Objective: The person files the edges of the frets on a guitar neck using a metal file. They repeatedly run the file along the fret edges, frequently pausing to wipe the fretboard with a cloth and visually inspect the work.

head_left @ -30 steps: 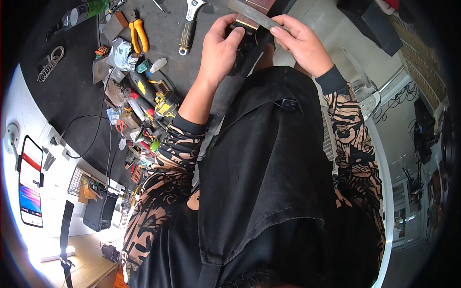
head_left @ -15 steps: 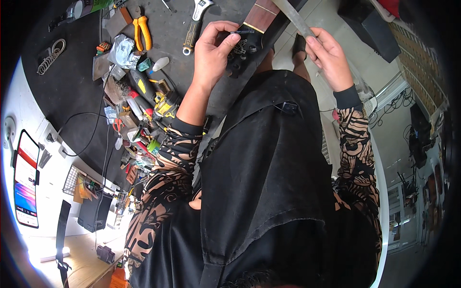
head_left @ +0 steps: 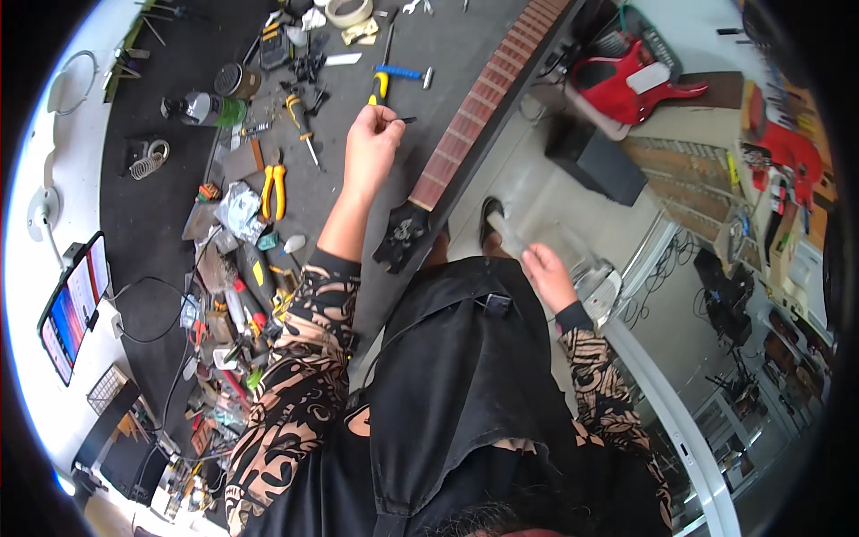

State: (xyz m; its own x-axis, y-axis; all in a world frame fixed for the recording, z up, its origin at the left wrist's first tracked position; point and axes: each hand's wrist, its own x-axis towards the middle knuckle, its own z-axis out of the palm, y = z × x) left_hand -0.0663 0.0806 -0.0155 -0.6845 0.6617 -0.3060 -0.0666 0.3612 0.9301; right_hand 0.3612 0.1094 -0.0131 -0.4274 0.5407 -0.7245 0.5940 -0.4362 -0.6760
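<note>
My left hand (head_left: 372, 148) is closed, pinching a small dark strip (head_left: 408, 120) between thumb and fingers. It hovers over the dark bench, left of a guitar neck. The neck has a reddish-brown fretted fingerboard (head_left: 458, 134) and a black headstock (head_left: 403, 234) at its near end. Over the floor, right of the headstock, my right hand (head_left: 548, 273) is wrapped round the end of a flat grey file (head_left: 508, 234). The file is blurred and points up and to the left, apart from the neck.
Yellow-handled pliers (head_left: 274, 190), a screwdriver (head_left: 301, 125) and a blue-handled hammer (head_left: 403, 73) lie on the bench. Mixed tools crowd its left side, near a phone (head_left: 73, 309) on a stand. A dark box (head_left: 595, 161) and a red guitar body (head_left: 626, 85) are at right.
The view has shifted, showing more of the neck and bench. My left hand has moved off the headstock with the strip. My right hand and the file have moved away from the fingerboard's end.
</note>
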